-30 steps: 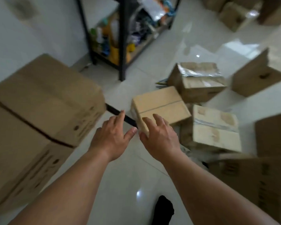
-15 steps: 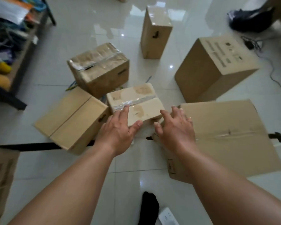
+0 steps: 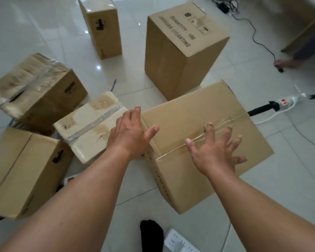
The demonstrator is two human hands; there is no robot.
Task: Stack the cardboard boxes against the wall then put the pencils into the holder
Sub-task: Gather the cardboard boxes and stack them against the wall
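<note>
A wide flat cardboard box [image 3: 193, 113] lies on the floor in front of me. My left hand [image 3: 131, 133] is spread open at its near left edge. My right hand [image 3: 216, 148] hovers open over its taped top seam, fingers apart. Just left of my left hand lies a small pale taped box [image 3: 91, 124]. A worn taped box [image 3: 38, 88] and a plain box [image 3: 20, 170] are further left. A tall printed box [image 3: 182, 48] and a narrow upright box [image 3: 102, 24] stand behind. A blue pencil [image 3: 113, 84] lies on the tiles between the boxes.
A white power strip [image 3: 285, 101] with a lit red switch and cables lies on the floor at the right. Another white power strip [image 3: 180, 241] and a black sock [image 3: 151, 235] are near my feet. A black cable [image 3: 253, 31] runs at the back right.
The view has swung right, away from the wall stack and shelf. Both hands have moved from the small boxes onto the wide flat box, and the fingers have spread.
</note>
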